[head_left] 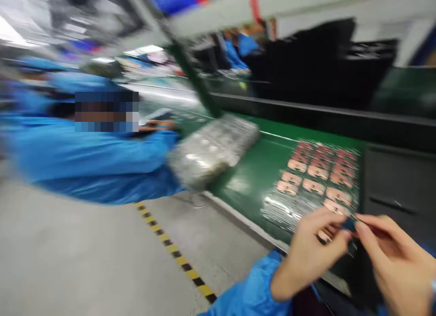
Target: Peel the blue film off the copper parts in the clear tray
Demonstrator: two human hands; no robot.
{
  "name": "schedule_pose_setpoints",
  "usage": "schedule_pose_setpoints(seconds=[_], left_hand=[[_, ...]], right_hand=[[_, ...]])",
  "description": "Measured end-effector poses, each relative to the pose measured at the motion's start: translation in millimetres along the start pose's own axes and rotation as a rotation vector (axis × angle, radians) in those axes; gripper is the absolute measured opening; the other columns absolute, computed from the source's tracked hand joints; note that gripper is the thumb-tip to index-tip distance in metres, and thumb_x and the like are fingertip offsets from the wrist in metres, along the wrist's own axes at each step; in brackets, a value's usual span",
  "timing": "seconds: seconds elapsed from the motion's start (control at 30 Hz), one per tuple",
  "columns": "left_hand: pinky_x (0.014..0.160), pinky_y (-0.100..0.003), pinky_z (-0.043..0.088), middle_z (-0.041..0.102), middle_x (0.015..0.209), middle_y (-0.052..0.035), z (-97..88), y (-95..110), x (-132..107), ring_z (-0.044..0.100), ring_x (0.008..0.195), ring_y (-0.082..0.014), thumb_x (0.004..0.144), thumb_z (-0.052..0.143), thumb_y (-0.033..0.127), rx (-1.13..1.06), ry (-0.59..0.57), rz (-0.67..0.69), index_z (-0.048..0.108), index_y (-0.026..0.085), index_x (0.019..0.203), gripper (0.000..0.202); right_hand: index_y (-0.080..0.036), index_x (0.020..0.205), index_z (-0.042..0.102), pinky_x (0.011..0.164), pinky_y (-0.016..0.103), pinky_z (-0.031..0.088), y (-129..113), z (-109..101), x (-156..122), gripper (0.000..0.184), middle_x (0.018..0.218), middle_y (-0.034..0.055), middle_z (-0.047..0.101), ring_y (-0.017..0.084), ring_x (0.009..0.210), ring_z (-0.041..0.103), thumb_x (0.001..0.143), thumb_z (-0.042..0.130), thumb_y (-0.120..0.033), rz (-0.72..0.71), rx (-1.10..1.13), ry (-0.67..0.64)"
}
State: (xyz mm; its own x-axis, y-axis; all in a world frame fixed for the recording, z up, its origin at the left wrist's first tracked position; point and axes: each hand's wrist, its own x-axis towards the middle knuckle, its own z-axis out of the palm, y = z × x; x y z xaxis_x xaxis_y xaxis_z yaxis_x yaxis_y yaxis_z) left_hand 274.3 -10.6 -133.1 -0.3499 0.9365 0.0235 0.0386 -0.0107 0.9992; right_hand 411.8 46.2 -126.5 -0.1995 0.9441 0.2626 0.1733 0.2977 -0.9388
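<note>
My left hand [315, 250] and my right hand [397, 254] meet at the lower right, fingertips pinched together. Between them is a small dark blue flat piece [349, 223]; its kind is too blurred to tell. Both hands are closed on it, one from each side. Just beyond and partly beneath my left hand lies a clear plastic tray [277, 212]. Rows of pinkish, copper-coloured flat parts [313, 186] sit in its compartments. The near left compartments show no parts. My left hand hides the tray's near right corner.
A stack of clear plastic trays [214, 147] stands farther left on the green bench [240, 186]. A dark flat panel [398, 179] lies right of the parts tray. A co-worker in a blue smock [98, 157] sits at left. Yellow-black tape [177, 257] crosses the floor.
</note>
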Motion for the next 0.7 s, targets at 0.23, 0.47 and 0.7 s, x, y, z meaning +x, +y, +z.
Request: schedule_pose_setpoints(seconds=[0.23, 0.47, 0.7], left_hand=[[0.063, -0.021, 0.059, 0.07, 0.082, -0.0008, -10.1, 14.1, 12.7, 0.067, 0.069, -0.0126, 0.086, 0.082, 0.022, -0.111, -0.025, -0.062, 0.087, 0.022, 0.101, 0.016], [0.063, -0.019, 0.06, 0.067, 0.081, 0.0005, -4.7, 12.4, 10.8, 0.066, 0.069, -0.0112, 0.087, 0.082, 0.022, -0.11, -0.021, -0.074, 0.087, 0.023, 0.103, 0.017], [0.068, -0.023, 0.06, 0.071, 0.086, -0.0021, 0.3, 13.3, 15.3, 0.067, 0.077, -0.0145, 0.085, 0.081, 0.023, -0.108, 0.024, -0.078, 0.086, 0.02, 0.097, 0.012]], right_hand=[[-0.025, 0.1, 0.083, 0.067, 0.022, 0.065, -7.1, 11.0, 6.7, 0.009, 0.095, 0.0026, 0.068, 0.015, 0.08, 0.071, 0.094, 0.078, -0.029, 0.177, 0.212, 0.024], [-0.023, 0.095, 0.082, 0.065, 0.024, 0.066, -7.1, 9.9, 6.4, 0.009, 0.091, 0.0032, 0.071, 0.016, 0.077, 0.072, 0.092, 0.079, -0.031, 0.244, 0.277, 0.036], [-0.024, 0.102, 0.082, 0.071, 0.024, 0.066, -6.0, 7.7, 9.0, 0.011, 0.096, 0.0021, 0.068, 0.015, 0.082, 0.071, 0.092, 0.079, -0.03, 0.246, 0.29, -0.002]])
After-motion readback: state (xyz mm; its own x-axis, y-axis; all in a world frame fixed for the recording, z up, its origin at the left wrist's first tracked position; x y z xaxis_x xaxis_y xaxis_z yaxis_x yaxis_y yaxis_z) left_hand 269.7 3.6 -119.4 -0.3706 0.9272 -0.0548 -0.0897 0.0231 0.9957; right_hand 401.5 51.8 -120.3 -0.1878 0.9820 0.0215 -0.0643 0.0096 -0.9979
